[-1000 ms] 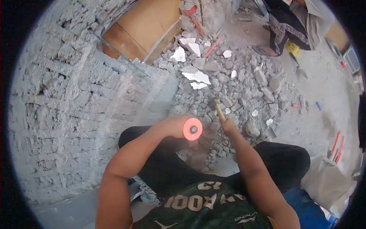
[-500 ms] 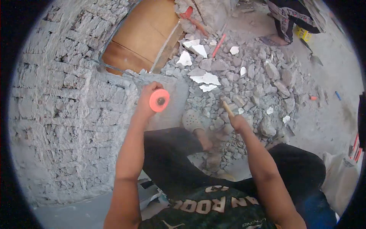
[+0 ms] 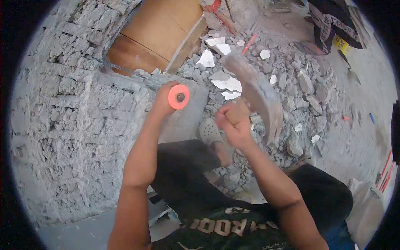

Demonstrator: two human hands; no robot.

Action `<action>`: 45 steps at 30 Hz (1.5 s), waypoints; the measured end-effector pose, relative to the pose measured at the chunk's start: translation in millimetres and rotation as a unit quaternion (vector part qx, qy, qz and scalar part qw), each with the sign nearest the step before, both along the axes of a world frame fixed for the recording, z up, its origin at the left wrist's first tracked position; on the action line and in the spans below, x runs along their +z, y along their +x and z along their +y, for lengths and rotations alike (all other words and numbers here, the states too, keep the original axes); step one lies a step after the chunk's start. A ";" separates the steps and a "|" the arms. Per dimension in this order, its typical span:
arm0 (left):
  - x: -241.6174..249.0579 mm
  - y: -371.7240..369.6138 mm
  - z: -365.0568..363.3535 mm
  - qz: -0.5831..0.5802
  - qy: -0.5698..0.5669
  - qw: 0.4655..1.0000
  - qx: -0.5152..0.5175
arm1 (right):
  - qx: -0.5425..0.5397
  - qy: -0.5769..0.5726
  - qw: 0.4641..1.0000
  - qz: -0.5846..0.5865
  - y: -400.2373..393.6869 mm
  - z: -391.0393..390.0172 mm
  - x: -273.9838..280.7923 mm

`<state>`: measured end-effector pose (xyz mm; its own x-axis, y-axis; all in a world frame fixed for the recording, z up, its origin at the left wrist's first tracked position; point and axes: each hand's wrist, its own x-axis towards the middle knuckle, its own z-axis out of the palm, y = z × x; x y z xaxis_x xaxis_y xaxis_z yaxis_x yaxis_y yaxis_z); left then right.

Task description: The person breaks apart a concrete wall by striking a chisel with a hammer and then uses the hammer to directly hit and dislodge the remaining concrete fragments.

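My left hand (image 3: pixel 163 100) is wrapped round a chisel with a round orange hand guard (image 3: pixel 176 104). The chisel's metal end faces me, and its tip is hidden behind the hand, towards the rough wall ledge (image 3: pixel 191 89). My right hand (image 3: pixel 236 131) grips the wooden handle of a hammer (image 3: pixel 264 98). Its big grey head is smeared by motion and raised close to the camera, to the right of the chisel. Hammer and chisel are apart.
Chipped brick wall (image 3: pixel 75 121) stands on the left, with a brown board (image 3: pixel 162 35) in an opening. Rubble (image 3: pixel 306 85) covers the floor ahead, around my clog (image 3: pixel 208 130). A trowel (image 3: pixel 353 76), black bag (image 3: pixel 339 27) and white sack (image 3: pixel 368 204) lie on the right.
My right hand has swung the hammer up and leftwards, so its head now shows large before the rubble. My left hand still holds the chisel, only slightly shifted in view.
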<state>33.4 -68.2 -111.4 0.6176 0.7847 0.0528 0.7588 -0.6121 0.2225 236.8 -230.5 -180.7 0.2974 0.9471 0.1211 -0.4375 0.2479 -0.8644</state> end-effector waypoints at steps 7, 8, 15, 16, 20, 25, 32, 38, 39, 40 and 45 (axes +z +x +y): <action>-5.1 -0.3 11.1 -0.107 0.030 0.993 -0.031 | -0.006 -0.015 0.980 -0.198 -11.2 -15.2 -23.9; -3.2 0.6 13.4 -0.105 0.019 0.994 -0.037 | -0.047 0.012 0.978 -0.204 -14.3 -18.6 -29.2; -10.4 -2.0 12.6 -0.084 0.054 0.995 -0.028 | 0.027 0.211 0.952 0.220 31.8 -31.0 62.3; -10.2 -1.3 14.3 -0.071 0.048 0.996 -0.038 | 0.034 0.209 0.951 0.223 25.8 -29.9 61.2; -10.3 -0.8 13.6 -0.103 0.026 0.994 -0.035 | 0.045 0.139 0.890 -0.433 -19.6 -16.0 -37.4; -11.2 -6.1 20.0 0.010 0.025 0.999 -0.038 | 0.206 -0.258 0.924 -0.192 -73.2 -29.7 -75.7; -17.8 -10.6 17.2 -0.083 0.048 0.995 0.015 | -0.052 0.068 0.996 0.022 22.4 -21.0 9.6; -9.1 -14.4 18.2 -0.036 0.025 0.999 -0.020 | 0.007 0.264 0.954 0.142 45.8 -27.5 69.4; -8.2 -17.1 17.6 -0.034 0.025 0.999 -0.017 | 0.047 0.186 0.980 0.052 23.7 -25.7 37.7; -7.6 -17.3 16.7 -0.046 0.010 0.999 -0.012 | 0.053 0.099 0.903 -0.415 -5.6 -15.8 -10.1; -23.9 -30.3 25.1 -0.035 0.023 0.998 -0.049 | 0.173 -0.230 0.931 -0.222 -78.0 -31.3 -75.0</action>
<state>3.1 -43.1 -135.3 0.6852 0.7160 0.1337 0.6779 -0.6940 0.2424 158.7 -261.8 -255.8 -0.0179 0.9587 -0.2837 0.0040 -0.2837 -0.9589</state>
